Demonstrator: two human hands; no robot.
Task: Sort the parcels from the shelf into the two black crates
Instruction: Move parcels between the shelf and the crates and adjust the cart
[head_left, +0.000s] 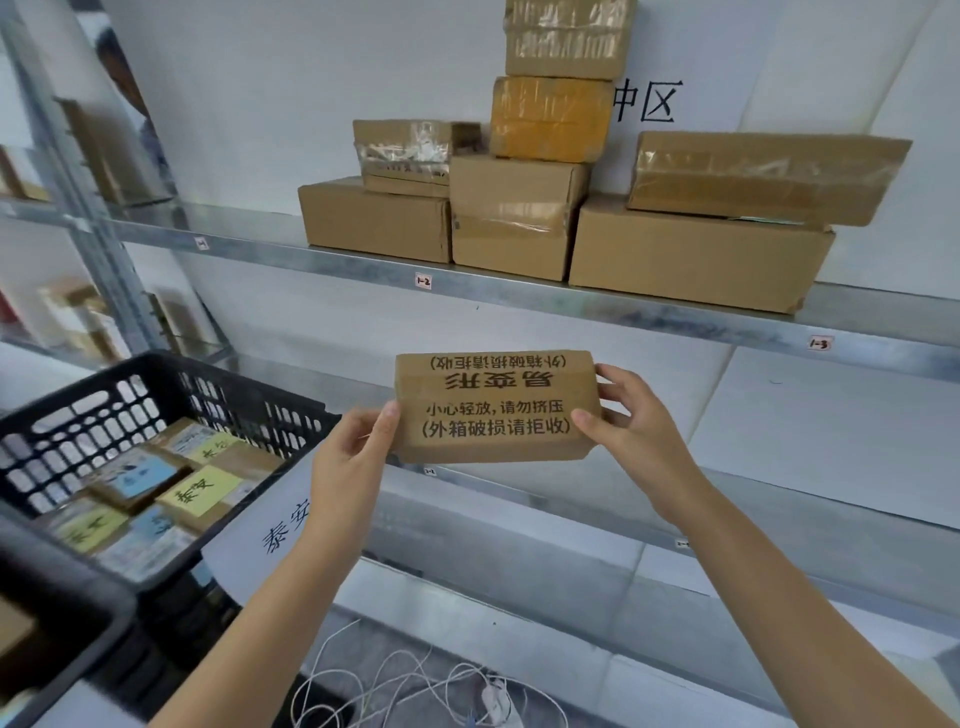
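I hold a small brown cardboard parcel (493, 408) with black printed Chinese text in front of the shelf, between both hands. My left hand (358, 457) grips its left end, thumb on the front face. My right hand (634, 421) grips its right end, fingers curled round the edge. A black slotted crate (171, 384) at the left holds several parcels with yellow and blue labels. The rim of a second black crate (57, 587) shows at the lower left. Several brown parcels (519, 218) are stacked on the upper metal shelf (649, 312).
A white sign (275, 525) with Chinese characters hangs on the crate's front. White cables (415, 680) lie tangled on the floor below. Lower metal shelf boards (779, 525) run behind my hands. A white wall backs the shelf.
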